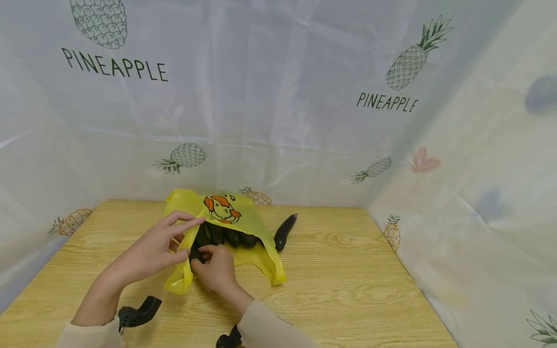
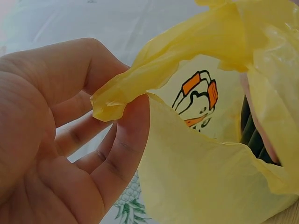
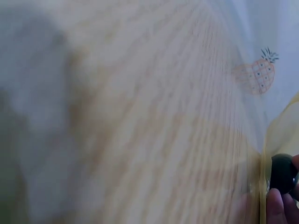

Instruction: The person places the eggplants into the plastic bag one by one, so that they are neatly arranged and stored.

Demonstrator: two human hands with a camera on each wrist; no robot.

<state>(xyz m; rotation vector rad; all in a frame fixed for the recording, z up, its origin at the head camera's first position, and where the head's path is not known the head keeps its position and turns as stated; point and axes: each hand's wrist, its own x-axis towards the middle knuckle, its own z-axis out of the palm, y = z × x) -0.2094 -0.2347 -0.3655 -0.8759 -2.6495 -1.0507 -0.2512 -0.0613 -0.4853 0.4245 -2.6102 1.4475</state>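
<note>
A yellow plastic bag [image 1: 256,220] with a printed cartoon lies on the table, its mouth facing me. My left hand [image 1: 152,246] pinches the left edge of that mouth between thumb and finger. Several dark, glossy eggplants [image 1: 233,238] lie inside. My right hand [image 1: 217,268] reaches into the opening at the left. In the right wrist view, its fingers [image 3: 275,207] hold the rounded end of a dark eggplant [image 3: 282,172]. The rest of that eggplant is hidden by hand and bag. One more eggplant [image 1: 285,232] lies outside, right of the bag.
The wooden table [image 1: 339,290] stands against a pale hanging sheet [image 1: 278,106] printed with pineapples, which also closes off both sides. A black strap [image 1: 139,313] sits at the left wrist, and another black wrist piece [image 1: 229,338] shows by the right sleeve.
</note>
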